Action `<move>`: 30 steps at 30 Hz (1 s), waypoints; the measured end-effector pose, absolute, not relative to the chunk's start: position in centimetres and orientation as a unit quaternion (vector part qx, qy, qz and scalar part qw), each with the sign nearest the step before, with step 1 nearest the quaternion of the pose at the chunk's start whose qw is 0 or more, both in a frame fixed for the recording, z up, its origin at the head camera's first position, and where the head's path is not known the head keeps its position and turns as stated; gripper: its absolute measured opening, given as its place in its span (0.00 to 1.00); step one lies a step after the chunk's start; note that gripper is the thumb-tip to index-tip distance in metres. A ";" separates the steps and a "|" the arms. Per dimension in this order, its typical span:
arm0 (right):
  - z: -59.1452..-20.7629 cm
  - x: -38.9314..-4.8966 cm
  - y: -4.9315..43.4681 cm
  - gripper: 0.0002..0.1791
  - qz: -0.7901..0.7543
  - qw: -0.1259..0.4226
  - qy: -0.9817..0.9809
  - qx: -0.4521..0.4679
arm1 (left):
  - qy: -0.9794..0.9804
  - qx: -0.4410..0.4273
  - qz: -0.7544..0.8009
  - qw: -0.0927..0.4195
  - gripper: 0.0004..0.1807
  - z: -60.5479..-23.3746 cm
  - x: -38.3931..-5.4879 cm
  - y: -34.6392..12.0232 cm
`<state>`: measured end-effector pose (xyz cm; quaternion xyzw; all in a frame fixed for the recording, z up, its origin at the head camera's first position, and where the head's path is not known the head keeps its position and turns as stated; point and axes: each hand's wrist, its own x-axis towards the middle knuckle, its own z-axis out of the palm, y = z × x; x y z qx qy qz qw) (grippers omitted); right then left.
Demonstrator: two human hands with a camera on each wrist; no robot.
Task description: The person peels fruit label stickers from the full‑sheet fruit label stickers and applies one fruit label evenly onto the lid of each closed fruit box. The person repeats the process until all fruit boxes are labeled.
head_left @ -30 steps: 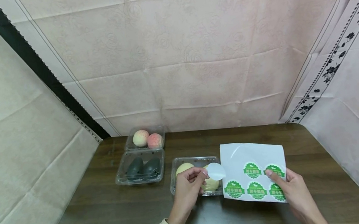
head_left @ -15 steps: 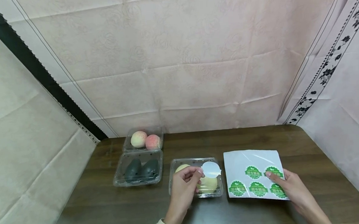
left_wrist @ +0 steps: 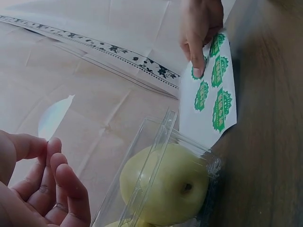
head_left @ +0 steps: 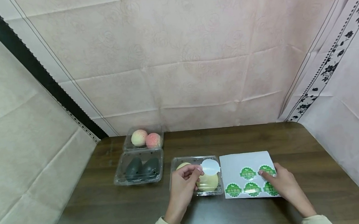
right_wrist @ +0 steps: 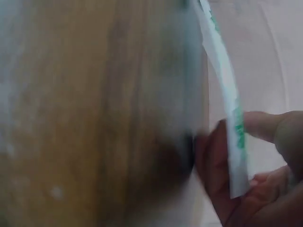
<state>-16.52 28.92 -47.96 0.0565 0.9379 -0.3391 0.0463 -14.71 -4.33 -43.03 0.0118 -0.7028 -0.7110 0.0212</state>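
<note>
My left hand pinches a round sticker by its edge, white backing toward the head camera. The sticker is held up over a clear plastic clamshell box of pale yellow-green fruit. In the left wrist view the sticker stands tilted, apart from the box. My right hand grips the right side of a white sticker sheet, thumb on top and fingers underneath. Several green-and-white round labels remain on that sheet, close beside the box's right side.
To the left stands another clear clamshell box with two dark green oval fruits. Behind it a similar box holds two pinkish peaches. The brown wooden table ends at a wall of pale cloth.
The sticker sheet first went lower and to the right, then came back left with my right hand. My left hand, with the sticker, shifted slightly left over the box.
</note>
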 end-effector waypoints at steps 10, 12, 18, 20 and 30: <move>-43.9 -13.6 24.5 0.26 -0.249 -0.124 0.960 0.028 | -0.738 -0.002 -0.669 0.083 0.03 -42.8 -14.5 -4.0; -42.3 -12.8 23.0 0.19 -0.269 -0.133 0.954 0.009 | -0.756 -0.009 -0.645 0.116 0.03 -42.7 -14.4 -3.9; -39.2 -10.5 18.1 0.13 -0.411 -0.137 0.897 -0.086 | -0.789 -0.072 -0.563 0.237 0.05 -42.2 -13.9 -3.7; -38.8 -10.3 16.6 0.14 -0.458 -0.112 0.873 -0.121 | -0.796 -0.104 -0.523 0.286 0.07 -41.9 -13.7 -3.7; -37.8 -11.2 12.5 0.18 -0.467 -0.010 0.871 -0.153 | -0.806 -0.207 -0.322 0.452 0.02 -40.8 -13.2 -3.7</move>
